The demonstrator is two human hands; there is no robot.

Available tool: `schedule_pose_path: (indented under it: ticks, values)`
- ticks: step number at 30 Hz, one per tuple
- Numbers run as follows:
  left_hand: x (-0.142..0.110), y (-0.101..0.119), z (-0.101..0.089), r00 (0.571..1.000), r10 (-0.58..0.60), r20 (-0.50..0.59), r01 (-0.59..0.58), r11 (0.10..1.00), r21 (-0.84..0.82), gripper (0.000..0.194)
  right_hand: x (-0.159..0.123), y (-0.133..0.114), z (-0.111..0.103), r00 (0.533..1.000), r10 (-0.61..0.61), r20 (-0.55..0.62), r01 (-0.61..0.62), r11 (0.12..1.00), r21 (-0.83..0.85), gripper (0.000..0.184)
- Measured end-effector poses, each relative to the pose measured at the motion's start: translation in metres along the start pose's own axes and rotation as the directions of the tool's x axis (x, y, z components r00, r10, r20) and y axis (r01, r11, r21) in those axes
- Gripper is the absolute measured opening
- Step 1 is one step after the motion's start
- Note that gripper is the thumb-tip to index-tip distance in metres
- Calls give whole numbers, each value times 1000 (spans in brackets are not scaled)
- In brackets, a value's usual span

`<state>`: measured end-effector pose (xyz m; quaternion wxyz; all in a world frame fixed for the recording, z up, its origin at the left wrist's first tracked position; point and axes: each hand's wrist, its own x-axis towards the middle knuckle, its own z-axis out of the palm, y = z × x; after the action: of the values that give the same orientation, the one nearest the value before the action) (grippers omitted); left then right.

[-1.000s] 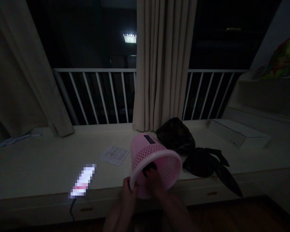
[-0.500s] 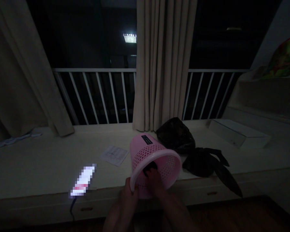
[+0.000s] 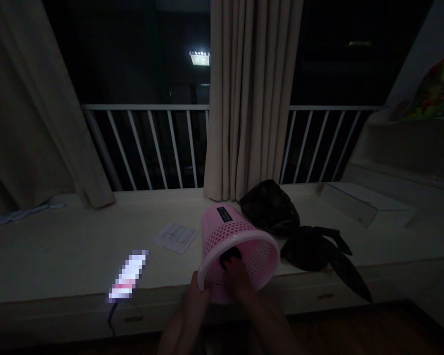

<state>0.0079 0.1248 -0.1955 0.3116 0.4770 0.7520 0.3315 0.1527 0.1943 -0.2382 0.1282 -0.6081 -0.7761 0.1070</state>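
A pink plastic wastebasket (image 3: 216, 231) with a perforated wall lies tilted on the ledge, its mouth toward me. My left hand (image 3: 200, 291) is closed around the left side of its rim. My right hand (image 3: 237, 276) reaches inside, its fingers at a dark bundle (image 3: 230, 255) deep in the basket. Dim light hides what this black thing is and how the right fingers grip it. Just right of the basket are a full black plastic bag (image 3: 270, 207) and a second, tied black bag (image 3: 309, 249).
A lit, pixelated phone-like screen (image 3: 129, 276) with a cable lies at left, near the ledge's front edge. Behind it is a sheet of paper (image 3: 175, 237). A white box (image 3: 366, 204) stands at right. Curtains (image 3: 249, 98) and a white railing (image 3: 151, 143) line the window.
Almost nothing differs. The view has shifted very slightly; my left hand still grips the rim and my right hand is still inside the basket.
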Motion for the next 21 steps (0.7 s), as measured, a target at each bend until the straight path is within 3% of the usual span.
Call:
schedule_pose_path:
  ticks: [4,12,21]
  values:
    - [3,-2,4,1000,10,-11,-9,999,40,20,0,-3,-5,998,40,38,-40,999,13,41]
    - [1,-6,7,996,78,37,-79,996,41,30,-7,-8,-22,996,52,73,-55,998,32,43]
    - [-1,0,5,998,29,55,-30,999,21,37,-4,-6,-15,996,57,74,-57,998,4,45]
